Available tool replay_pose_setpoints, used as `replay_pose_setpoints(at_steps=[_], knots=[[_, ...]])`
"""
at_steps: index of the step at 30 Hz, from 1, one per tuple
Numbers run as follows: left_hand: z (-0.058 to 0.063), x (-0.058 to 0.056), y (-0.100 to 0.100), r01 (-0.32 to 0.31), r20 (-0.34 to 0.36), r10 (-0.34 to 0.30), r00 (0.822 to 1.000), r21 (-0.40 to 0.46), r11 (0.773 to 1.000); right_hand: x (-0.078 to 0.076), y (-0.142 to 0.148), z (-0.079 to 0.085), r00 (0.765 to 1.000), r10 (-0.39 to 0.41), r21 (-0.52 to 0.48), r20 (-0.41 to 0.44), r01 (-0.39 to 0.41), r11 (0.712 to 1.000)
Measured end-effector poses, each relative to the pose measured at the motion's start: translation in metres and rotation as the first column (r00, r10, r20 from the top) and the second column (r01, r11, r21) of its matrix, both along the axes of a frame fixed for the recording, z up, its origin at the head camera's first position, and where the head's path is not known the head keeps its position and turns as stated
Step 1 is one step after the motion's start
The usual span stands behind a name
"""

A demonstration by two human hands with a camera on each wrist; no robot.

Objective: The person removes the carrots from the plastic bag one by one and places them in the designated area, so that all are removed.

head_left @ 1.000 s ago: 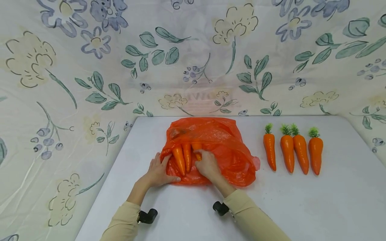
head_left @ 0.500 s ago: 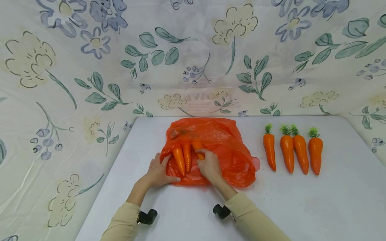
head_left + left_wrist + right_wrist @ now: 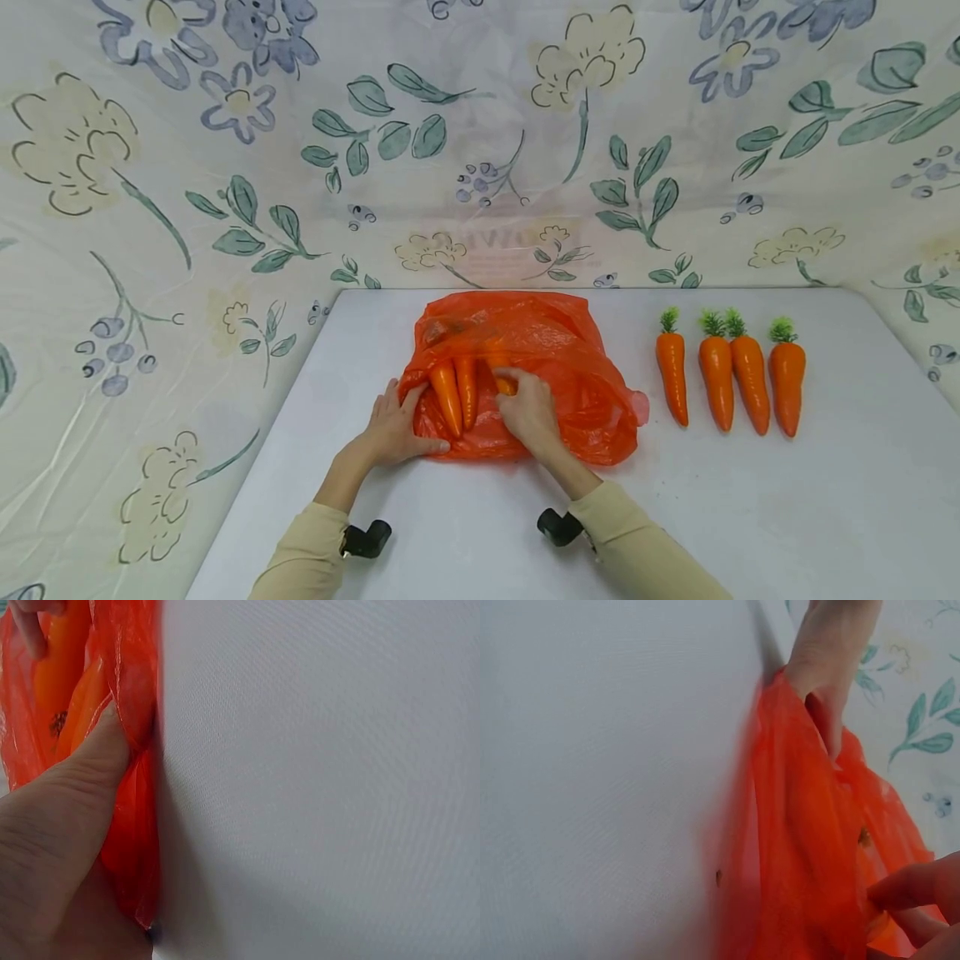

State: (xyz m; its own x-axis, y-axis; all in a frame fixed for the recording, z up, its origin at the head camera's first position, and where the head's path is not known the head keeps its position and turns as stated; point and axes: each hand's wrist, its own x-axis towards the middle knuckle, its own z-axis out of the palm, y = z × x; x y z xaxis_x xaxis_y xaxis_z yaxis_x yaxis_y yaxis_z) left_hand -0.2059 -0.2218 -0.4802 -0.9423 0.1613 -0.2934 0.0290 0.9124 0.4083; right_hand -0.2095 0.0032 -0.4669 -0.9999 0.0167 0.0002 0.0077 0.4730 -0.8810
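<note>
A thin orange-red plastic bag (image 3: 555, 333) lies on the table with its mouth towards me. Two carrots (image 3: 447, 400) stick out of it, tips towards me. My left hand (image 3: 393, 429) rests at the bag's left corner, fingers spread along the side and thumb stretched over the near edge. In the left wrist view its thumb presses on the bag film. My right hand (image 3: 528, 408) reaches into the mouth and pinches the lower end of a third carrot (image 3: 506, 386), whose upper part lies under the film. In the right wrist view the fingers (image 3: 911, 889) partly hide that carrot.
To the right of the bag, several carrots (image 3: 716, 383) with green tops lie in a row on the white table (image 3: 862, 500). A floral cloth (image 3: 480, 150) hangs behind and at the sides. Black wrist-worn devices (image 3: 367, 537) sit near both sleeves.
My right hand has shifted slightly to the right with the third carrot's tip, widening its gap from the other two. The left hand has stayed in place.
</note>
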Motion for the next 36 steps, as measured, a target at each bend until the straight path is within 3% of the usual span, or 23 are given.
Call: replay_pose_setpoints(at_steps=[24,36], knots=[[0.0,-0.002,0.001,0.005,0.003,-0.005,1.0,-0.007,1.0,0.017,0.012,0.01,0.991,0.102,-0.051,0.088,-0.098,0.994],[0.001,-0.002,0.001,0.002,0.015,-0.002,1.0,-0.005,1.0,0.025,0.021,0.016,0.975,0.205,-0.052,0.083,-0.201,0.978]])
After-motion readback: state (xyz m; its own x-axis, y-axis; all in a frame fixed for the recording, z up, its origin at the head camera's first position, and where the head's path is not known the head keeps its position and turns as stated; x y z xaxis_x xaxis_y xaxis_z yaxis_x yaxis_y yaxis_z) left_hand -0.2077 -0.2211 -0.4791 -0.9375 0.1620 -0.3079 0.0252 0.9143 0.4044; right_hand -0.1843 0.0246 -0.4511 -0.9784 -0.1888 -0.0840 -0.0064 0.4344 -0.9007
